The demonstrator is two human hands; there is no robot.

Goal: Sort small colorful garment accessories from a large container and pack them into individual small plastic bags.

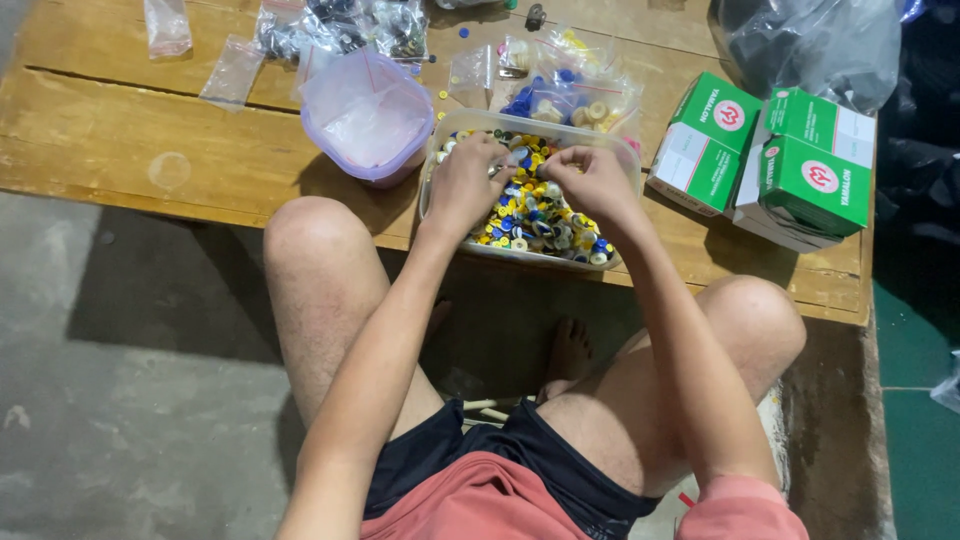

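A clear plastic tub [530,122] sits at the near edge of a low wooden table [120,140], filled with several small round pieces [535,215] in yellow, blue and white. My left hand [466,180] rests inside the tub's left half, fingers pinched on a small silvery piece. My right hand [592,178] hovers over the tub's right half, fingertips curled together close to the left hand; what it pinches is too small to tell.
A pale purple bowl lined with a plastic bag [367,113] stands left of the tub. Bags of small parts [560,85] lie behind it. Green and white cartons [765,160] are stacked at right, with a grey bag [810,45] behind. My bare knees flank the table.
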